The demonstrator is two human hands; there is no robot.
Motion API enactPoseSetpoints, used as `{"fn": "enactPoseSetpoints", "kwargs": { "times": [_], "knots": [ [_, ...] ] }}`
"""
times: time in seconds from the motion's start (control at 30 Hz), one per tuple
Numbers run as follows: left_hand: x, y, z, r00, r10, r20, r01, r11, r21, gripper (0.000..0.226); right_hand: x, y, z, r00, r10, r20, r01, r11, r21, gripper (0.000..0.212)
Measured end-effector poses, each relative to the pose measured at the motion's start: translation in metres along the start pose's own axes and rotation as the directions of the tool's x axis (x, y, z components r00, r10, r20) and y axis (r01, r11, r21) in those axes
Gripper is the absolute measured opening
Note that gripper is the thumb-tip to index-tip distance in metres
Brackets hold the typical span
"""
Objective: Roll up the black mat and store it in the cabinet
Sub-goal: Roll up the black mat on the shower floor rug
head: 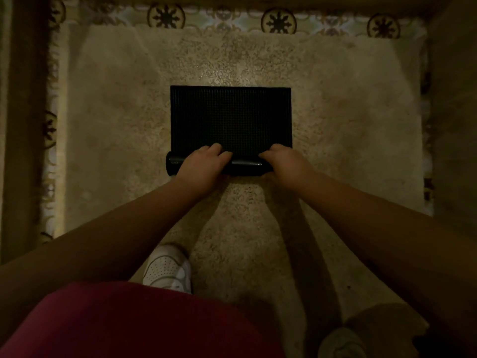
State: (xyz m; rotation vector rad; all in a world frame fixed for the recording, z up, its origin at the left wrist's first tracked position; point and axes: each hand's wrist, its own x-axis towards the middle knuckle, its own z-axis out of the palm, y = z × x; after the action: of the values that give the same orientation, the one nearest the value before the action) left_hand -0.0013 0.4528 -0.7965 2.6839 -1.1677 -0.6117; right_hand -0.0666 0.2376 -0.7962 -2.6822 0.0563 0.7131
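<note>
Rolling in progress: the black rectangular ribbed rubber mat (230, 117) lying on the shaggy beige pile rug (335, 112), roughly midway between the rug's left and right edges and somewhat nearer its far edge, with the near end already wound into a tight, glossy cylinder (246, 166) and the larger far part lying flat. Pressing down on that cylinder with both hands, the left hand (204, 165) toward the roll's left end and the right hand (285, 162) toward its right end, fingers curled over the top of the roll onto the flat part beyond, palms bearing on the rolled part; neither hand closed fully around it, as far as can be judged in this dim light. Judging the step as mid-roll, with well over half the mat yet to be wound. Calling next for an even push away toward the rug's far edge, both hands advancing together so that the roll's ends stay level and nothing telescopes sideways, then a firm grip around the finished roll before lifting. Showing no cabinet or other container anywhere in view, so nothing to report of contents. Standing on the rug's near part with a white perforated sneaker (167, 270); patterned floor tiles (278, 20) bordering the rug's far edge.
</note>
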Motion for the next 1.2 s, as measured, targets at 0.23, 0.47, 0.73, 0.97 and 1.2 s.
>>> {"fn": "enactPoseSetpoints", "kwargs": {
  "times": [0.23,0.47,0.73,0.97,1.2],
  "knots": [
    [-0.021,0.011,0.017,0.997,-0.039,0.072,0.031,0.993,0.113,0.044,-0.008,-0.014,0.005,0.967,-0.015,0.255,0.032,0.998,-0.061,0.038],
    [-0.015,0.007,0.015,0.995,-0.061,0.075,0.061,0.998,-0.002,0.039,-0.009,-0.003,0.010,0.981,-0.024,0.192,0.035,0.998,-0.053,0.085],
    [-0.010,0.000,0.015,0.995,-0.070,0.078,0.077,0.992,-0.100,0.044,-0.038,0.004,0.044,0.991,-0.040,-0.128,0.026,0.993,-0.114,0.074],
    [-0.006,0.005,0.007,0.998,-0.026,-0.054,0.028,0.999,0.036,0.062,-0.009,0.021,0.012,0.999,-0.032,0.005,0.032,0.999,-0.004,0.041],
    [0.001,0.008,0.001,0.999,0.017,-0.048,-0.008,0.984,0.177,0.047,0.015,0.032,-0.009,0.975,0.008,0.221,-0.044,0.986,0.161,0.053]
  ]
}}
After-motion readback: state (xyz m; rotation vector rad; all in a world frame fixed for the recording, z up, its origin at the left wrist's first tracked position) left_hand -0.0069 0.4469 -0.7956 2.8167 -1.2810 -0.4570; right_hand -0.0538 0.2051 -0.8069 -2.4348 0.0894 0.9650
